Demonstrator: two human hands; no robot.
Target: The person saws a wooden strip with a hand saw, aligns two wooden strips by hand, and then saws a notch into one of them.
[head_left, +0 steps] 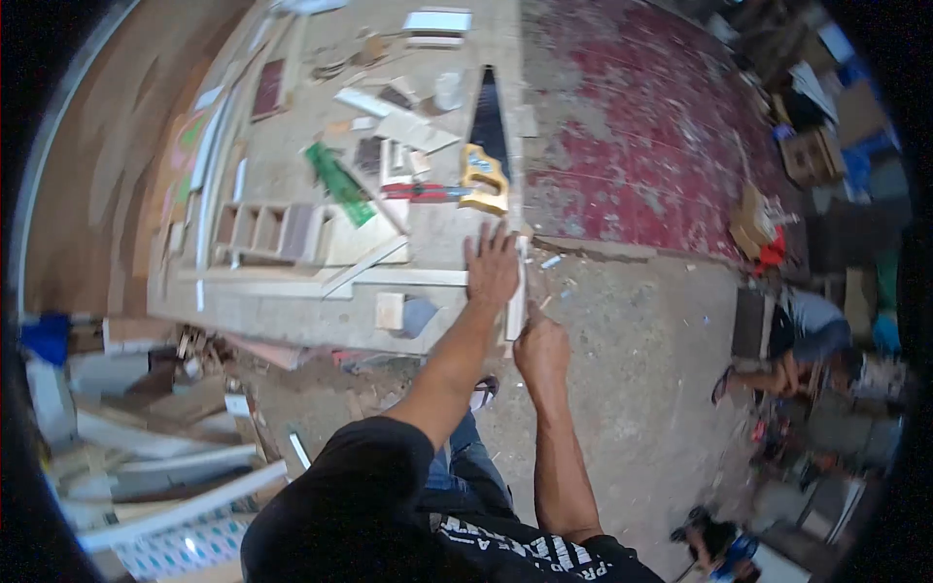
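My left hand [493, 262] lies flat near the table's right edge, fingers stretched out, at the end of a long pale wood strip [413, 278]. Close beside it, a short white wood strip [516, 303] runs along the edge. My right hand [542, 348] is closed just off the edge, by the short strip; what it grips is too small and blurred to make out. Beyond my left hand lies a handsaw [486, 170] with a yellow handle, and a red-handled tool [428, 192] touches or nearly touches that handle.
On the worktable [437, 316] are a small compartmented wooden frame [267, 231], a green object [337, 185], a wood block [390, 312] and several offcuts. Scrap wood [155, 437] is piled at lower left. A person [812, 330] sits at the right, beyond the concrete floor [641, 389].
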